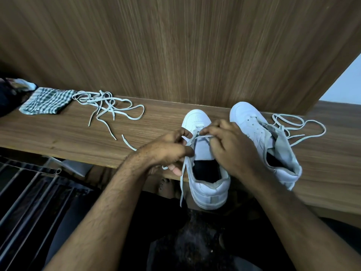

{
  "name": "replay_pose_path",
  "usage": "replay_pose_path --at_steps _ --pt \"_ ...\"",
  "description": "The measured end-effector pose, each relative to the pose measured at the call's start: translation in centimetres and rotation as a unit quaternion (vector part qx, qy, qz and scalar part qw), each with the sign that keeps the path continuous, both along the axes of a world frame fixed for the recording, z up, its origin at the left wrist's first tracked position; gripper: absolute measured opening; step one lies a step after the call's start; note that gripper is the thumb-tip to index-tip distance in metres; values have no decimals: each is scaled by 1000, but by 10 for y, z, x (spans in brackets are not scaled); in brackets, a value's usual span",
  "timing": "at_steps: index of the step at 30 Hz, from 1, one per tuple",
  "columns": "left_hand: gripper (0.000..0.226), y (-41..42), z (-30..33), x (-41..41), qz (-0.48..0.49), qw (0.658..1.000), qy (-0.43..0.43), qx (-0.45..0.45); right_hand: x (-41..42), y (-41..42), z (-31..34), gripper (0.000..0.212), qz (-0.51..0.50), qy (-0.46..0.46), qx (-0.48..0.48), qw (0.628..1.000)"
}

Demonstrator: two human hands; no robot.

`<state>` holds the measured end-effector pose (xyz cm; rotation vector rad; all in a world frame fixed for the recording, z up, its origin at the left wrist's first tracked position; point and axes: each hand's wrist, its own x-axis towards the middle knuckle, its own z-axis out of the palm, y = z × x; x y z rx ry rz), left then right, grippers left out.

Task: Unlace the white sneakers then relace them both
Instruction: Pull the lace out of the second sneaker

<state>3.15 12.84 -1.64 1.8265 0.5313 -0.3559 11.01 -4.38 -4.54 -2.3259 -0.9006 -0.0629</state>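
Note:
Two white sneakers stand on a wooden shelf, toes pointing away from me. The nearer sneaker (207, 173) overhangs the shelf's front edge. My left hand (166, 149) and my right hand (228, 141) both pinch the white lace (182, 184) over its eyelets, and one end of the lace hangs down past the heel. The second sneaker (261, 137) stands to the right with its tongue pulled open; a loose lace (300, 124) trails from it across the shelf. Another loose white lace (109, 108) lies in a tangle at the left.
A checked cloth (46, 100) lies at the shelf's left end beside dark items (9, 94). A wood-grain panel (175, 45) rises directly behind the shelf (58, 133). A metal rack (29, 188) sits below at the left.

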Motion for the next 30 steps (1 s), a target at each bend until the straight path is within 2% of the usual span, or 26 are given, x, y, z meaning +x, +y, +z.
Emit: replay_pose_path --at_steps 2,4,5,7,8,9,10,11,12,14,16,17,18,20,23,26,28,30 --pt "37 0 2 -1 -6 1000 0 -10 -3 5 -3 42 23 -66 -86 994" --pt "35 1 4 -1 -13 1000 3 -9 -2 8 -13 28 18 -65 -93 993" --pt "35 1 4 -1 -14 1000 4 -8 -2 9 -18 21 13 -51 -55 997" --pt "36 2 5 -1 -14 1000 6 -10 0 13 -17 13 -2 61 119 991" --pt "37 3 5 -2 -13 1000 6 -12 -2 14 -9 13 -6 157 225 962" --pt "37 3 5 -2 -13 1000 6 -15 -3 15 -3 16 -8 248 316 916" --pt "38 2 5 -2 -13 1000 6 -19 -4 16 4 19 -8 314 372 874" --pt "40 2 4 -1 -13 1000 6 -24 -6 16 9 21 -7 349 390 852" --pt "43 2 4 -1 -14 999 5 -29 -7 14 13 22 -10 353 376 857" --pt "47 0 3 0 -19 999 1 -33 -10 9 17 21 6 265 296 918" --pt "47 -2 3 0 -23 999 -3 -32 -13 6 16 21 40 47 127 990" --pt "47 -2 3 0 -23 999 -3 -34 -14 6 12 23 53 -56 28 997" --pt "47 -2 3 -1 -22 999 -3 -36 -16 7 9 25 45 -112 -46 992" --pt "47 -2 3 -1 -20 999 -2 -42 -16 10 5 21 -8 -103 -96 990" --pt "47 -2 3 0 -16 999 -1 -47 -11 11 -3 15 -48 -74 -89 992" --pt "47 -2 4 0 -18 999 -2 -49 -8 10 -2 16 -74 -108 -85 988" --pt "45 -2 3 -1 -22 998 0 -52 -5 10 -4 13 -65 -95 -55 992" --pt "43 -2 3 -1 -23 998 3 -55 -3 11 -9 13 -37 -29 34 998"
